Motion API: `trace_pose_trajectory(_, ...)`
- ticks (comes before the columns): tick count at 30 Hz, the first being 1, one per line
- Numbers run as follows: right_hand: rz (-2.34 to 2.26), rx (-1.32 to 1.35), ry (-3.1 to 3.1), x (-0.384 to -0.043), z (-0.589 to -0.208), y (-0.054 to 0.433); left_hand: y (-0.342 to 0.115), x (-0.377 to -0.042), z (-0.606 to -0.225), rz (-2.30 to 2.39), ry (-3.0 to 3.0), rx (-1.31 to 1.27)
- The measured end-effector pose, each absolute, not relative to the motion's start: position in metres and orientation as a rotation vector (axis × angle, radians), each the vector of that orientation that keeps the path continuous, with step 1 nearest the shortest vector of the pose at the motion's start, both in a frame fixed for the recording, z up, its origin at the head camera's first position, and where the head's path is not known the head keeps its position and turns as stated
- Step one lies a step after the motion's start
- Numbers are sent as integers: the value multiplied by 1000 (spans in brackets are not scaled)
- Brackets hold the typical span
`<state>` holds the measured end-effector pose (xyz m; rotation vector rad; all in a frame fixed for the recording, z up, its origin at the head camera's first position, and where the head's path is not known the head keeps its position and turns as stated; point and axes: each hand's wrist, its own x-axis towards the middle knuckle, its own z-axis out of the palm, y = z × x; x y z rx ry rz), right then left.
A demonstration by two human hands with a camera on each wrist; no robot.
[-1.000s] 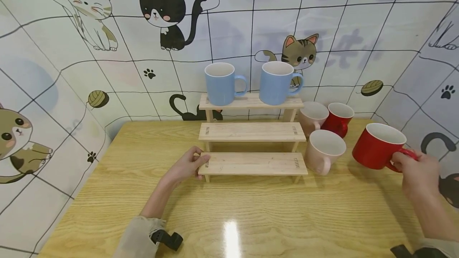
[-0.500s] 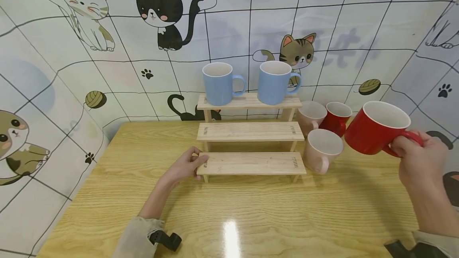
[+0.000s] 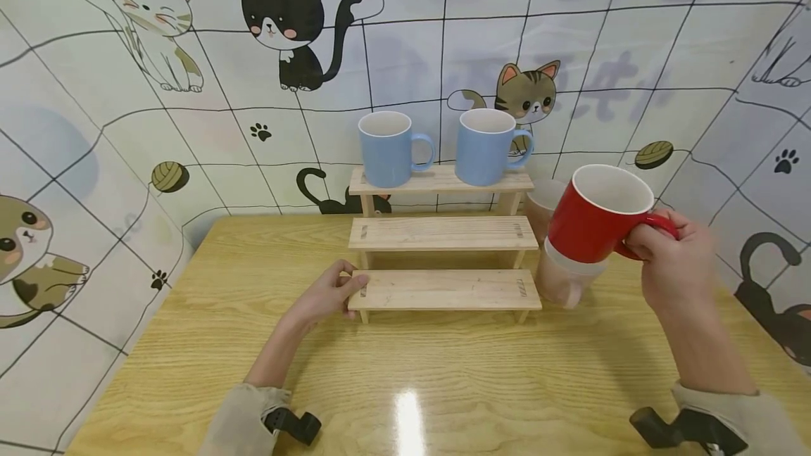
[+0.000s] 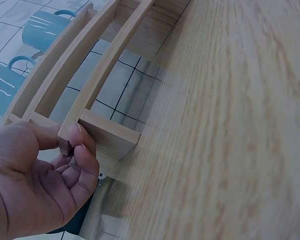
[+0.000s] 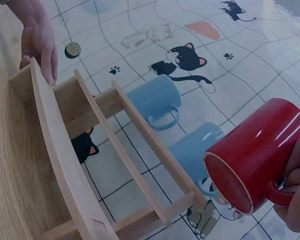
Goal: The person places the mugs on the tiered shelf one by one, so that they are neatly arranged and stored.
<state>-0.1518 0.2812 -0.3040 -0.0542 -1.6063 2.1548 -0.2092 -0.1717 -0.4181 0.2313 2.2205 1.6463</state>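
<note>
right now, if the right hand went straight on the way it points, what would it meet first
Its held red mug would lead, probably meeting the right blue mug; depth is unclear, so the wooden rack might come first.

There are two blue mugs on the far side, one red mug and two pink mugs at right, one wooden rack, three shelves.

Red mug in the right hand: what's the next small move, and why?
Probably ease the red mug left, over the middle shelf: the right hand holds it aloft by its handle, the middle shelf bears no mug, the top shelf has two blue mugs, and the left hand grips the bottom shelf.
</note>
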Motion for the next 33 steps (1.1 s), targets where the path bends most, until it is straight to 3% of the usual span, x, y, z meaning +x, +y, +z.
trace_pose_trajectory(22,2021,106,-2072,-169,-317,173,-175,-208,-420,1665,2186,249)
trace_pose_trajectory(33,2099,144,-2080,-189,-332,142,-175,-208,-421,1684,2160,253)
